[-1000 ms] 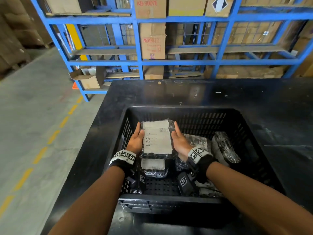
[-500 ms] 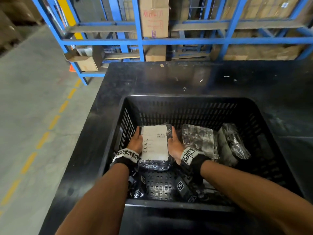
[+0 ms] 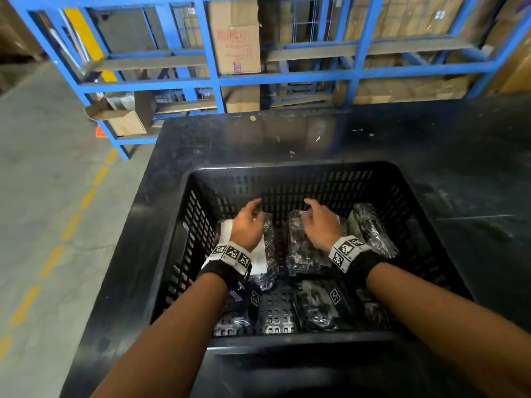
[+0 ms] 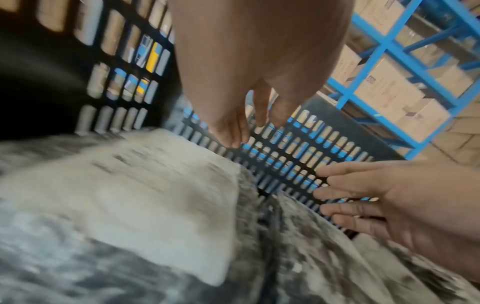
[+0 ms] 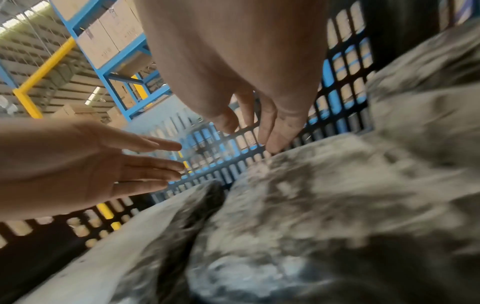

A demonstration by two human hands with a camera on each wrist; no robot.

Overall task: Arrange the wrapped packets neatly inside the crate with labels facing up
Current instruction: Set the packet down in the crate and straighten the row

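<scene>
A black slotted crate (image 3: 293, 168) sits on a black table. Inside at the left lies a wrapped packet with a white label (image 3: 260, 251) facing up, also in the left wrist view (image 4: 130, 205). My left hand (image 3: 248, 222) hovers just above it, fingers relaxed and holding nothing (image 4: 233, 131). A second wrapped packet (image 3: 304, 248) lies in the middle, no label showing, under my right hand (image 3: 320, 222), which is likewise loose and empty (image 5: 259, 131). A third packet (image 3: 370, 228) leans at the right. More packets (image 3: 316, 308) lie near the front wall.
The black table (image 3: 287, 133) extends behind and right of the crate. Blue shelving (image 3: 212, 79) with cardboard boxes (image 3: 237, 35) stands beyond it. Concrete floor with a dashed yellow line (image 3: 51, 259) runs at the left.
Both hands have let go of the labelled packet, which now lies at the crate's left. The left hand has lifted above it; the right hand has moved right over the middle packet.
</scene>
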